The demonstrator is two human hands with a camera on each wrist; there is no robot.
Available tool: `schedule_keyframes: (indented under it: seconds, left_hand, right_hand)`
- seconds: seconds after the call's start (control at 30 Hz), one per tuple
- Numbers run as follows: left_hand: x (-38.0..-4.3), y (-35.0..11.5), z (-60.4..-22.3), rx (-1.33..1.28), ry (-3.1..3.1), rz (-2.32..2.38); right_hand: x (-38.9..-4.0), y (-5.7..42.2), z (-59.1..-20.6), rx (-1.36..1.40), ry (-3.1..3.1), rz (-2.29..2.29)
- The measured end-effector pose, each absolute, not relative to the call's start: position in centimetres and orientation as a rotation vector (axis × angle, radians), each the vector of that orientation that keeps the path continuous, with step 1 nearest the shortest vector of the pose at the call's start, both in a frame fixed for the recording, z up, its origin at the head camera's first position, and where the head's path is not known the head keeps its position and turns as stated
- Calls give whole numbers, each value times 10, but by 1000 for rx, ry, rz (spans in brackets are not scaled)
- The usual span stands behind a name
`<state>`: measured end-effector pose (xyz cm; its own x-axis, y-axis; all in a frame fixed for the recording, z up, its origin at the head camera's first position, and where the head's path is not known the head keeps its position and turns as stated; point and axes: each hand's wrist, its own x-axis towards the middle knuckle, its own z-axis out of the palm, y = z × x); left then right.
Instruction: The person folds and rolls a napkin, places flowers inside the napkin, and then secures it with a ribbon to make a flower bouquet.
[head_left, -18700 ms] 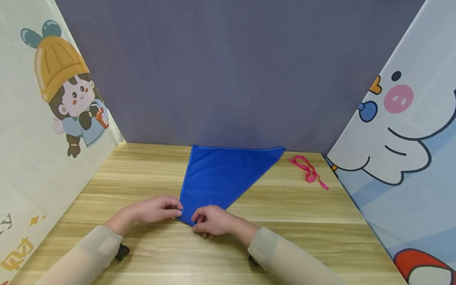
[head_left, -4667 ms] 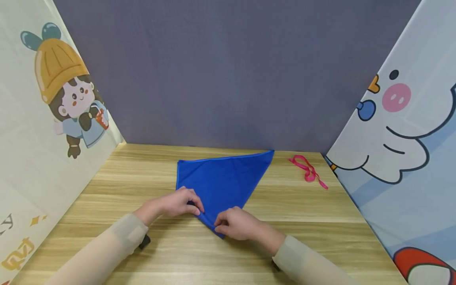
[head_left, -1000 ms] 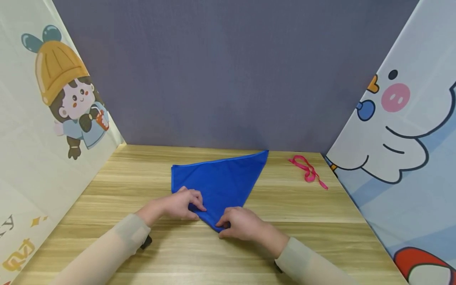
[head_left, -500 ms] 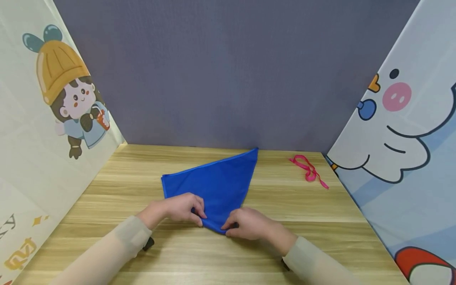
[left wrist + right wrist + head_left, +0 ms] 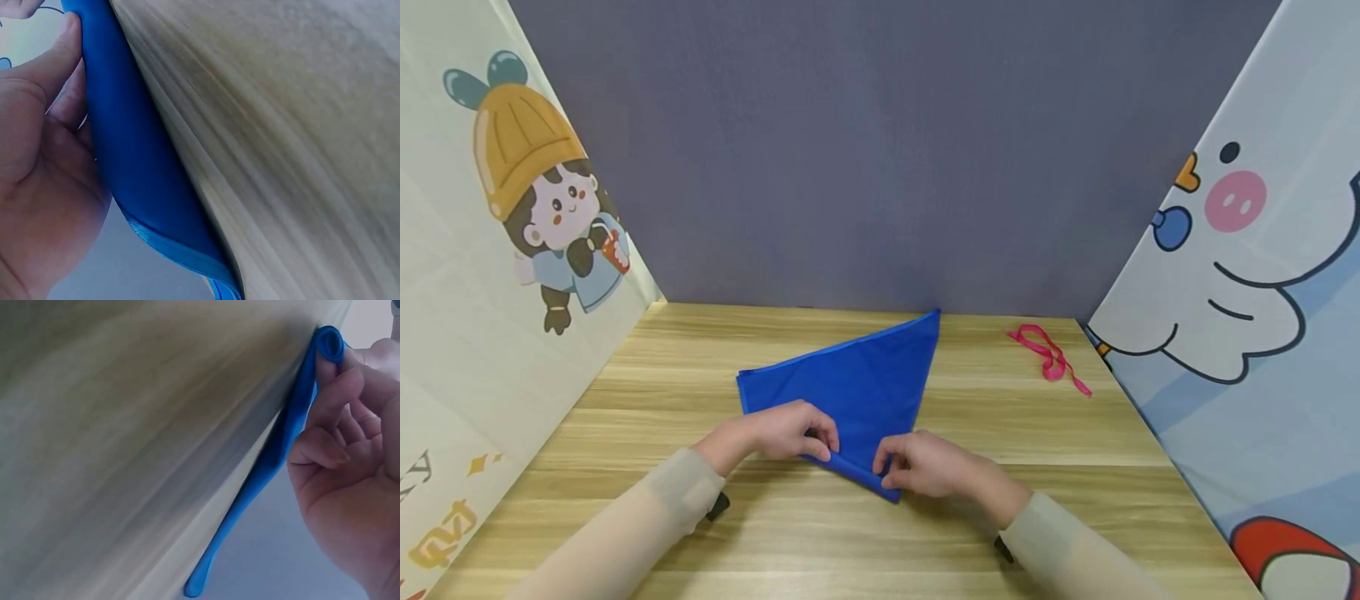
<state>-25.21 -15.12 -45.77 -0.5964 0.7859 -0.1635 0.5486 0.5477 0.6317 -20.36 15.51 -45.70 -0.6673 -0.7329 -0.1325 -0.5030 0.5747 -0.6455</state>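
Two hands (image 5: pixel 792 427) (image 5: pixel 928 462), one part-rolled blue cloth (image 5: pixel 857 387) — held, one pink ribbon (image 5: pixel 1052 375)

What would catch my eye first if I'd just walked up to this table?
Probably the bright blue cloth in the middle of the wooden table, its near edge rolled up and pinched by the left hand and right hand. Next, perhaps the pink ribbon lying loose near the table's far right corner, and the big cartoons: a child in a yellow hat on the left wall, a white bird on the right.
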Motion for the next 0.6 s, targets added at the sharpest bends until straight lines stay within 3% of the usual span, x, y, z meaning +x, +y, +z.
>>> schedule_keyframes:
  seconds: [0.37,0.6]
  left_hand:
    - [-255,-149,-461,1092,2376,770]
    - [-254,-147,-462,1144,2406,761]
  right_hand:
    - [-210,157,-461,-836,2280,-999]
    - [-215,156,-463,-950,2369,-863]
